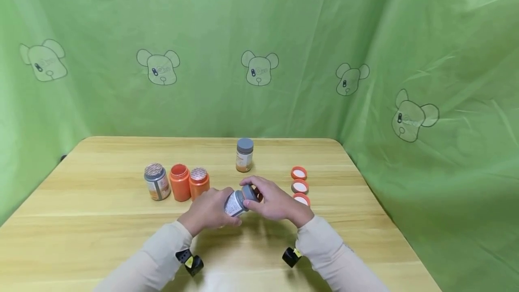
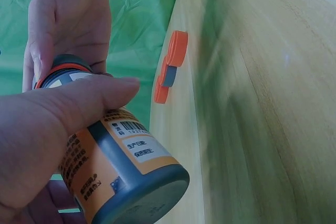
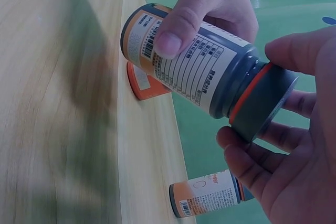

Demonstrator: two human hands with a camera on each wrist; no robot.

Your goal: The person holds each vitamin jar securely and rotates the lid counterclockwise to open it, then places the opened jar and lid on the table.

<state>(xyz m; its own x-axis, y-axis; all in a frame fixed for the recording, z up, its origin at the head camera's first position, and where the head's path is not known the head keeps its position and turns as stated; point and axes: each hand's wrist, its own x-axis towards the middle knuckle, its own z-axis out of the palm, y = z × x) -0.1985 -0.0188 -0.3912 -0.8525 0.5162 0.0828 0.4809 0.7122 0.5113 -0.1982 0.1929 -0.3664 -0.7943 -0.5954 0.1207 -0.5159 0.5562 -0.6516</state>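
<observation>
Tilted above the table, a grey bottle point(image 3: 194, 61) with a white and orange label is gripped round its body by my left hand point(image 1: 211, 208). In the left wrist view the thumb lies across the bottle point(image 2: 126, 166), its base facing the camera. My right hand point(image 1: 273, 199) pinches the grey cap point(image 3: 265, 100) between thumb and fingers. A red-orange ring shows between the cap and the bottle's neck. Behind the hands stands another grey bottle point(image 1: 244, 157) with its cap on.
Left of the hands stand a capless grey bottle point(image 1: 157, 183) with a foil seal, an open orange bottle point(image 1: 180, 184) and a foil-sealed orange bottle point(image 1: 199, 182). To the right, two orange caps and a grey cap point(image 1: 300, 187) lie in a row on the wooden table point(image 1: 101, 238). Green curtains point(image 1: 259, 21) surround it.
</observation>
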